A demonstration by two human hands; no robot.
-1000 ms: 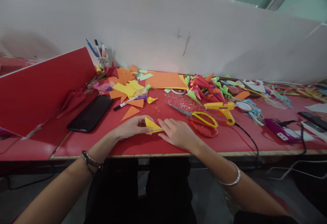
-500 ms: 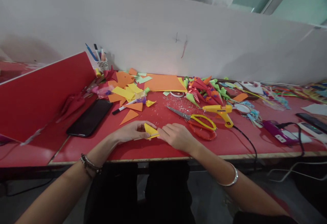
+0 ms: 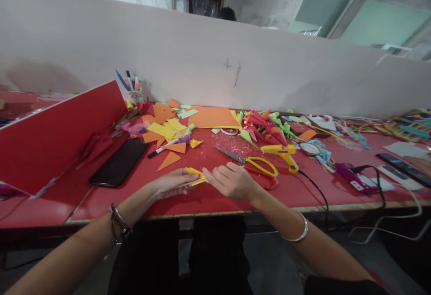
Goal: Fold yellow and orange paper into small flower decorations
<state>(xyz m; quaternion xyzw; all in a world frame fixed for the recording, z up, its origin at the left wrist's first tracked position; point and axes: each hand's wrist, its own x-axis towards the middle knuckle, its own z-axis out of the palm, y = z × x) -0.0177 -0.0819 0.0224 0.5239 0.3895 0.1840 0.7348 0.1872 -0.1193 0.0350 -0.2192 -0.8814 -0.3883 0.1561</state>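
Observation:
Between my hands is a small folded piece of yellow paper [image 3: 195, 175], held just above the red table near its front edge. My left hand [image 3: 173, 183] pinches it from the left, thumb on top and fingers beneath. From the right, my right hand [image 3: 232, 181] grips its other end with curled fingers, which hide part of the paper. Yellow-and-red-handled scissors [image 3: 257, 165] lie just beyond my right hand. An orange paper triangle [image 3: 169, 161] and a small yellow paper cone [image 3: 195, 143] rest past my left hand.
A yellow glue gun [image 3: 281, 152] trails a black cord on the right. Paper cones [image 3: 262, 124] pile up behind it. A black phone [image 3: 118, 162] lies left, beside a leaning red board [image 3: 63, 138]. A purple device [image 3: 357, 179] sits far right, near another person's hand [image 3: 420, 165].
The yellow paper has been tilted, so it now shows nearly edge-on with a raised flap. My right fingers have moved slightly over it. The camera view has tipped up a little.

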